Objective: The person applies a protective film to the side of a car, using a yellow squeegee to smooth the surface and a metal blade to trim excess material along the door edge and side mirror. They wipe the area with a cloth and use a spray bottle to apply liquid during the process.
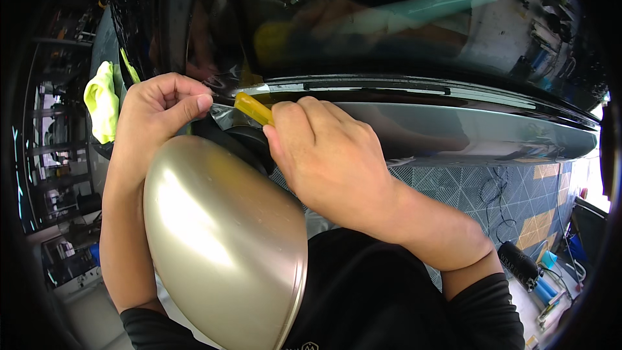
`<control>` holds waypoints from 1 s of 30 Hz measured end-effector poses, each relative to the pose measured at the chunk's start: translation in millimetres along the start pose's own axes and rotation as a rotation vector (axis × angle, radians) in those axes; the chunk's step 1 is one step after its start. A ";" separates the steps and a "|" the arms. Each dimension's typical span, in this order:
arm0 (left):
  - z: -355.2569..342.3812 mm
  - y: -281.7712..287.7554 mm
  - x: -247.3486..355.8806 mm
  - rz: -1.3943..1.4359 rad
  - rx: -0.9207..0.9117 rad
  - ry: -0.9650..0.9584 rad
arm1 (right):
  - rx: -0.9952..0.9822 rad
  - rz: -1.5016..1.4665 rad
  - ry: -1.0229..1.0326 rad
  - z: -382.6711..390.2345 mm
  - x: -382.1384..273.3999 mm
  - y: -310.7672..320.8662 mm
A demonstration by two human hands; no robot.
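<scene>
My right hand (pixel 327 149) grips a yellow-handled tool (pixel 254 109) whose narrow end points left, along the base of a dark car window. Just left of that end, my left hand (pixel 172 100) is closed with thumb and forefinger pinched together; what lies between them is too small to make out. Crinkled clear film (pixel 223 116) shows close to the fingertips, at the front corner of the window trim (pixel 363 86). Below the hands, a pale gold side mirror cover (pixel 223 233) sits between my forearms. The tool's tip is hard to see.
A grey car door panel (pixel 466 131) runs right under the dark window glass (pixel 389 26). A lime-green cloth (pixel 102 104) hangs at the left. On the patterned floor (pixel 447 188) lie cables, with a black cylinder (pixel 518 258) at the lower right.
</scene>
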State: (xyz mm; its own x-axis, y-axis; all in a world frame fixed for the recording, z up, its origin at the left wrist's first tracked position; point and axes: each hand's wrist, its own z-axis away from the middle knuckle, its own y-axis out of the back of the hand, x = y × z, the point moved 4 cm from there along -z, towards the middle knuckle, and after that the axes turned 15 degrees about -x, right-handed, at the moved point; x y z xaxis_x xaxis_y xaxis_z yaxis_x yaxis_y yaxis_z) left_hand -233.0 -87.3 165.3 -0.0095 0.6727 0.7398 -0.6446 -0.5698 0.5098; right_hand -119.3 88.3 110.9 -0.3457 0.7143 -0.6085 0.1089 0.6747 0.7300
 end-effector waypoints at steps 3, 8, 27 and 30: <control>0.4 1.7 -2.9 0.047 -0.020 0.001 | -0.037 0.004 0.048 -10.9 -1.9 1.3; 3.4 0.2 -4.8 0.099 -0.017 -0.015 | -0.147 0.005 0.063 -23.4 -10.1 8.2; 9.1 13.5 8.7 -0.596 -0.582 -0.208 | -0.230 -0.043 0.027 5.1 26.2 64.0; 5.4 13.2 12.4 -0.659 -0.642 -0.180 | -0.255 0.002 0.051 9.0 22.0 51.9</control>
State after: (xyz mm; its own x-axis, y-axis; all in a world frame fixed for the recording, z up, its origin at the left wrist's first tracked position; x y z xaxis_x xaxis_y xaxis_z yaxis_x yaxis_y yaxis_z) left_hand -237.5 -89.1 183.6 0.5919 0.6531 0.4724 -0.7769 0.3061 0.5502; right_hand -112.8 140.8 132.5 -0.3932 0.7011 -0.5949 -0.1267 0.5995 0.7903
